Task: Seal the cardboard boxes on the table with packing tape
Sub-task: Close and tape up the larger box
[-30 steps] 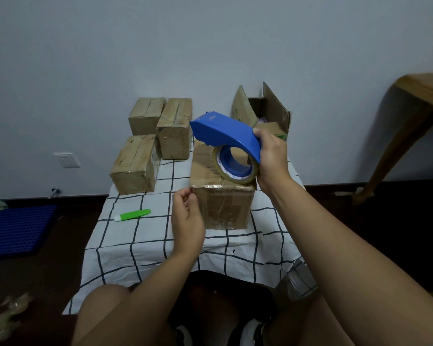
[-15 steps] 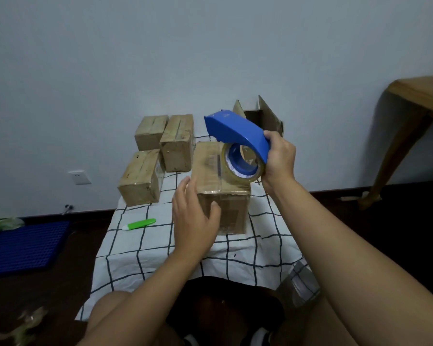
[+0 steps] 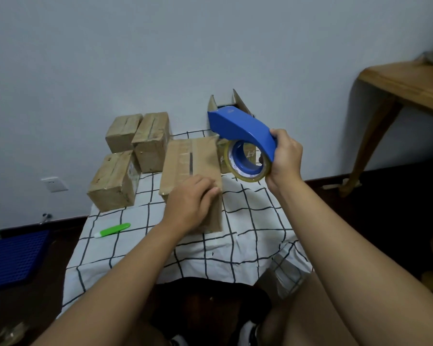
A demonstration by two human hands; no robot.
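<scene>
A closed cardboard box [image 3: 188, 161] stands in the middle of the table with the checked cloth [image 3: 248, 221]. My left hand [image 3: 189, 204] lies flat over its near top edge and front face, fingers spread and pressing. My right hand [image 3: 284, 158] holds a blue tape dispenser [image 3: 240, 131] with a roll of clear tape [image 3: 245, 162] in the air, just right of the box and above the table. Behind the dispenser stands an open box [image 3: 238, 103] with its flaps up.
Three taped boxes sit at the back left [image 3: 123, 132] [image 3: 151, 141] [image 3: 114, 181]. A green utility knife [image 3: 111, 230] lies on the cloth at the left. A wooden table [image 3: 405, 83] stands at the right, a blue mat [image 3: 13, 255] on the floor at the left.
My left hand moved from pinching at the box's front corner to pressing flat on its top front edge. The dispenser lifted off the box and moved right.
</scene>
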